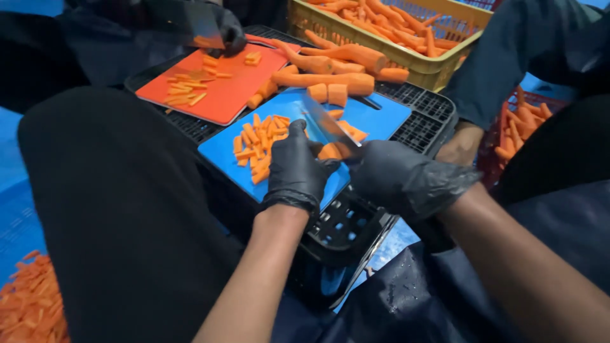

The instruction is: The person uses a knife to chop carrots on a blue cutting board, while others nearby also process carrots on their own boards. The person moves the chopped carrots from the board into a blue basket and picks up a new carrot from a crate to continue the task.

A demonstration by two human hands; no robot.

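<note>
I see my left hand (296,166), in a black glove, pressing down on a carrot piece (330,152) with the fingers curled together, at the near right part of the blue cutting board (381,117). My right hand (397,179), also gloved in black, is closed around the handle of a knife (327,124), and the blade stands tilted over the carrot piece, just beside my left fingers. A heap of carrot sticks (257,143) lies on the left part of the blue board, touching my left hand, so there is little open room on that side; the far right corner of the board is bare. The near edge of the board hangs a bit over the black crate (343,232) which carries it. Whole carrots (330,70) lie at the far edge of the board, near the yellow basket (438,67) full of carrots. Beside it on the left is an orange cutting board (222,95), where another person's gloved hand (229,32) holds a second knife (200,25). A third person's bare hand (462,143) rests at the right edge of the crate, close to my right wrist.
</note>
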